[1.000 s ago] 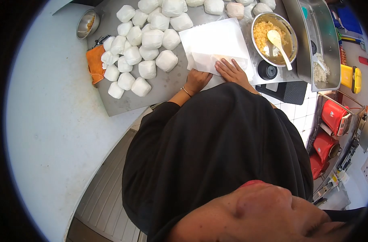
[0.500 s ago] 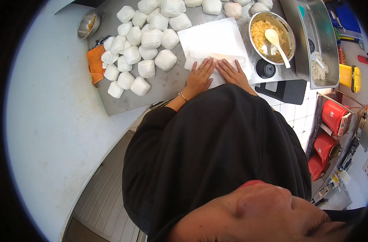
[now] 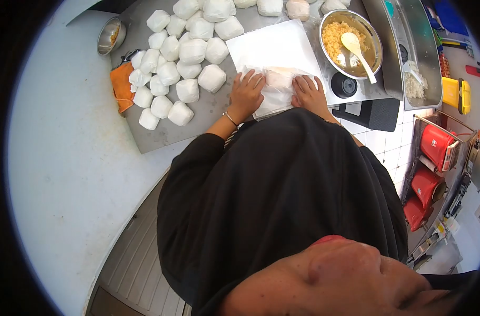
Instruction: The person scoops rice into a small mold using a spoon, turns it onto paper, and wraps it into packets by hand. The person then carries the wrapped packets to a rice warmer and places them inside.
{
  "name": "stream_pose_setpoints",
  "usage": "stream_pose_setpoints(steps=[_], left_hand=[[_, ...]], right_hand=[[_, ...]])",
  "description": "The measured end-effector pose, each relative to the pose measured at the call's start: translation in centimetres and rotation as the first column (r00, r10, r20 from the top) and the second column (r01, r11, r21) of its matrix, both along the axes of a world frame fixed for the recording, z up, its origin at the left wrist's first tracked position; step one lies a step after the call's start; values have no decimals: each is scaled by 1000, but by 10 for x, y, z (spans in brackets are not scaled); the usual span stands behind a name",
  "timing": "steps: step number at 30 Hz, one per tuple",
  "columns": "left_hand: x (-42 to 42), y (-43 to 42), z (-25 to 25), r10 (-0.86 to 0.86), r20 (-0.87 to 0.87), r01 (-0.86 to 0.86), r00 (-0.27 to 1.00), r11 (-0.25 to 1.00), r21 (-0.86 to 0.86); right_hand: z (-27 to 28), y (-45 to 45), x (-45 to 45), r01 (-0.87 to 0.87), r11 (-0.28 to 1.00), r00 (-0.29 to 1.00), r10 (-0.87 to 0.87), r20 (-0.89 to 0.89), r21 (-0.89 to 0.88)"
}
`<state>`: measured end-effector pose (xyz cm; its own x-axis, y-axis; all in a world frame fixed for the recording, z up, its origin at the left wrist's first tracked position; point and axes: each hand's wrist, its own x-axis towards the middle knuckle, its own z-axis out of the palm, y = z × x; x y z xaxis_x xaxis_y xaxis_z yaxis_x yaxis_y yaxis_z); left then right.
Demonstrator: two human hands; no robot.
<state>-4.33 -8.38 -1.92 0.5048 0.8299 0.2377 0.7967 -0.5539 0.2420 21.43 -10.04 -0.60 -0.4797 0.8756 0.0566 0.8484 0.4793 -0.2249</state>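
A pinkish bundle [image 3: 278,78] lies partly wrapped in thin white paper [image 3: 276,47], on the stack near the table's front edge. My left hand [image 3: 246,94] rests on the paper at the bundle's left side, fingers apart and pointing away from me. At the right side, my right hand [image 3: 310,95] touches the wrapping with its fingers spread. Many white wrapped bundles [image 3: 192,51] sit in a group to the left. A steel bowl [image 3: 377,45] of yellow rice with a pale spoon [image 3: 358,51] stands on the right.
A black round object [image 3: 344,85] is below the bowl. Farther right is a steel tray [image 3: 433,79] with white rice. An orange cloth [image 3: 122,87] and a small steel bowl [image 3: 107,42] lie at the left edge. Red containers [image 3: 434,147] stand at the lower right.
My hands have moved apart to the bundle's two sides, the left hand shifting left. The pinkish bundle between them now shows more fully. The whole view has shifted slightly.
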Motion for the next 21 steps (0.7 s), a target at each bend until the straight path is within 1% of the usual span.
stream_pose_setpoints(steps=[1,4,6,9,10,13,16,19,21], left_hand=[[1,3,-2,-10,-14,10,1000,1000,21],[-3,13,-17,-49,-38,54,998,985,166],[-9,17,-18,-83,-18,84,996,984,154],[-16,22,-12,-140,12,137,990,979,154],[-19,24,-11,-158,20,153,987,975,158],[-24,32,-8,-201,112,192,973,978,85],[-24,40,-9,-222,154,224,963,975,5],[-20,52,-5,-183,61,188,981,977,-96],[-10,61,8,-134,-71,110,988,956,-270]], right_hand=[[0,3,0,-24,1000,999,24,21,-4],[-3,10,2,-72,997,995,71,67,2],[-5,13,3,-70,997,995,67,77,35],[-3,18,10,-72,997,997,71,11,36],[-5,20,13,-96,993,995,97,-10,65],[-12,25,27,-150,975,982,166,-87,167],[-13,31,30,-99,995,964,100,-246,14],[-6,36,20,43,991,994,-54,-90,-126],[-4,50,14,82,948,997,-80,20,-309]])
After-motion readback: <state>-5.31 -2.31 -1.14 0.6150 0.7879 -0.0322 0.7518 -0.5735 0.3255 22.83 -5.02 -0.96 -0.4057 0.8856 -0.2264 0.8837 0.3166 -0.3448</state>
